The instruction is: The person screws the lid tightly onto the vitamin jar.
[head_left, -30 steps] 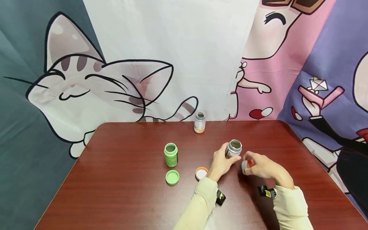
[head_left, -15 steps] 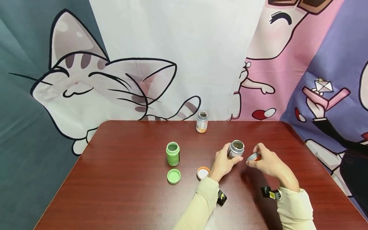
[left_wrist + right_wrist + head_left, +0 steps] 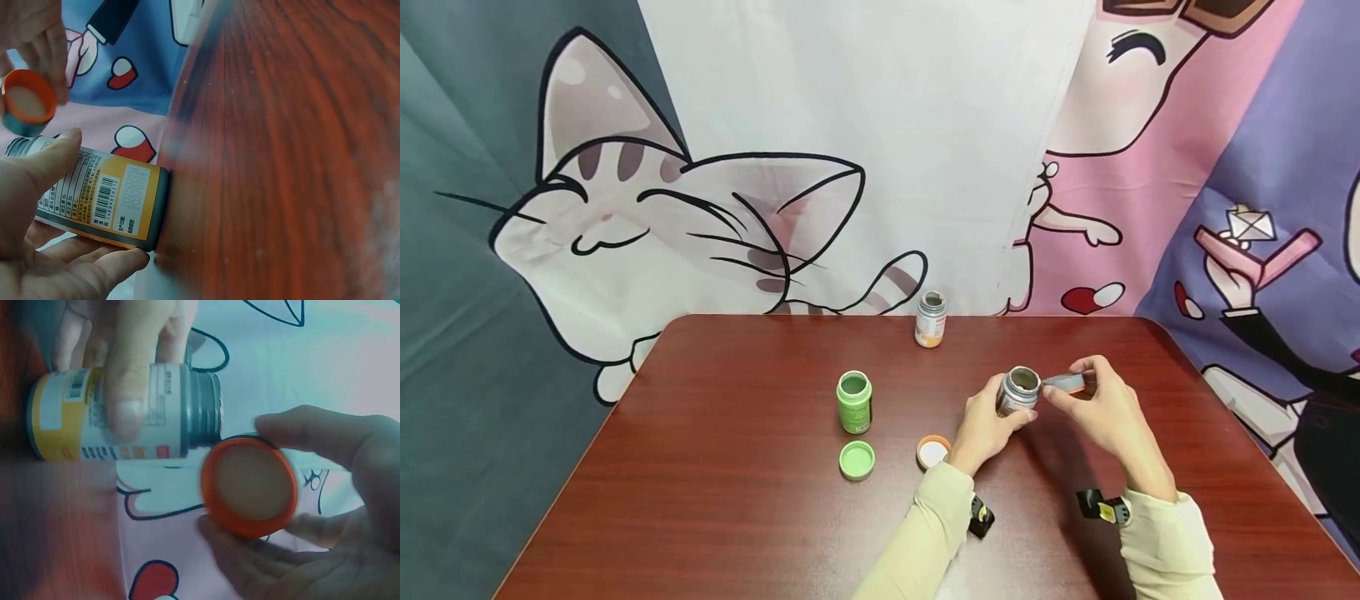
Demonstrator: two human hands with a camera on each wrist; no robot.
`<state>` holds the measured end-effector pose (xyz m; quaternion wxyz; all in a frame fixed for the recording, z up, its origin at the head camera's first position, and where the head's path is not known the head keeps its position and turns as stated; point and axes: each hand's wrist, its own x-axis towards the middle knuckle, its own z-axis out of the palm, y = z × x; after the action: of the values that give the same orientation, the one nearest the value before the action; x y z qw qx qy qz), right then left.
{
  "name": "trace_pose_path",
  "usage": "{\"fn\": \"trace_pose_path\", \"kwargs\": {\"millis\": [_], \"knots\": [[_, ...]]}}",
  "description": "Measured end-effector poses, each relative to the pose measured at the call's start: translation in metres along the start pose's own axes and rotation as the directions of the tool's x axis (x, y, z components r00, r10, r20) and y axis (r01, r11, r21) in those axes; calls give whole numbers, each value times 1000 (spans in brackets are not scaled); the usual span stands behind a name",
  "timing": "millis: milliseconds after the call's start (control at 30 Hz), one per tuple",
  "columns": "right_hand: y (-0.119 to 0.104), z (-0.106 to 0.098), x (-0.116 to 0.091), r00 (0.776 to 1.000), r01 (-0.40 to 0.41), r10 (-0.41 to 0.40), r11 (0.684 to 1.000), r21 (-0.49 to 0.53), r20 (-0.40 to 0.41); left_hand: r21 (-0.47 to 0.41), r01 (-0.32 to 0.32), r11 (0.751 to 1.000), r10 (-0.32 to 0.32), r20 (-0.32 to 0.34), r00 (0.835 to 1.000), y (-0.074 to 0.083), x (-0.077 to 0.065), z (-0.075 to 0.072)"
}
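Note:
My left hand (image 3: 988,427) grips a grey bottle (image 3: 1018,393) with a white and yellow label and an uncapped, threaded neck. The left wrist view shows this bottle upright with its base at the tabletop, the thumb and fingers around its sides. To its right, my right hand (image 3: 1103,417) pinches a grey screw cap (image 3: 1064,384) by its edge, close beside the bottle's mouth. In the right wrist view the orange inside of the cap (image 3: 253,484) shows, with a pale liner, overlapping the neck's edge.
An open green bottle (image 3: 854,404) stands left of the hands, with a green cap (image 3: 857,460) lying in front of it. An orange-rimmed cap (image 3: 933,451) lies inside-up by the left wrist. Another open bottle (image 3: 931,321) stands at the table's (image 3: 715,517) back edge.
The right hand has raised the cap and moved it away from the person, up beside the bottle's mouth, turning it on the way. The left hand keeps its hold on the bottle.

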<state>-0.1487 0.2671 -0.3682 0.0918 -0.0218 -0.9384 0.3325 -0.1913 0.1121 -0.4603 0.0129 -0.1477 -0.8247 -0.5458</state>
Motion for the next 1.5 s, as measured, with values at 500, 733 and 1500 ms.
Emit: {"fn": "trace_pose_path", "kwargs": {"millis": [500, 733, 1500], "knots": [[0, 29, 6, 968, 184, -150, 970, 160, -200, 6, 5, 1000, -5, 15, 1000, -1, 0, -1], [2, 36, 8, 965, 237, -202, 944, 229, -164, 9, 13, 1000, -14, 21, 1000, -1, 0, -2], [-10, 34, 2, 978, 202, -183, 947, 249, -97, 46, -4, 999, 3, 18, 1000, -1, 0, -1]]}}
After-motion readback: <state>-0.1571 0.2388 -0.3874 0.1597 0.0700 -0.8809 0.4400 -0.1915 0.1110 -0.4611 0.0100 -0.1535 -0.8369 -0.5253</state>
